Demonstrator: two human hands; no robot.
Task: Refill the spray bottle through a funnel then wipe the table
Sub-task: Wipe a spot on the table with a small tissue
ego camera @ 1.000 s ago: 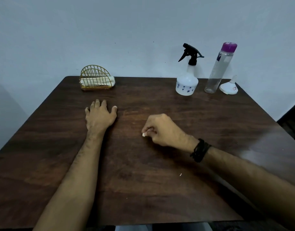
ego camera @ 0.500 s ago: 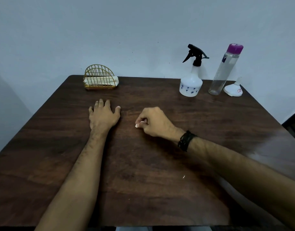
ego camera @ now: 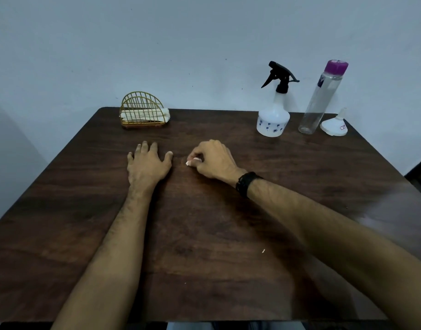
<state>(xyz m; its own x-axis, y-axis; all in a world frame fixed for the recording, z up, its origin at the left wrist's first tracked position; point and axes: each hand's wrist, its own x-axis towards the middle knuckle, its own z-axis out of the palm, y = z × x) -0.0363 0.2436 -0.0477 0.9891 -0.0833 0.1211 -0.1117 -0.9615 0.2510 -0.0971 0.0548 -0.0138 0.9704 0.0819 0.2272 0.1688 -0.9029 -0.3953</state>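
A white spray bottle (ego camera: pixel 273 120) with a black trigger head stands at the back right of the dark wooden table (ego camera: pixel 228 234). Beside it on the right stand a tall clear bottle (ego camera: pixel 320 101) with a purple cap and a white funnel (ego camera: pixel 334 125), mouth down. My left hand (ego camera: pixel 147 163) lies flat on the table, fingers spread. My right hand (ego camera: pixel 211 160) is closed around a small white wad of tissue (ego camera: pixel 190 161), pressing it on the tabletop just right of the left thumb.
A gold wire napkin holder (ego camera: pixel 142 110) with white napkins sits at the back left, near the wall. Two tiny white crumbs (ego camera: pixel 263 251) lie on the near half of the table. A black band circles my right wrist.
My right hand with the tissue has slid to the left and away from me, closer to my left hand. My left hand has stayed flat in place.
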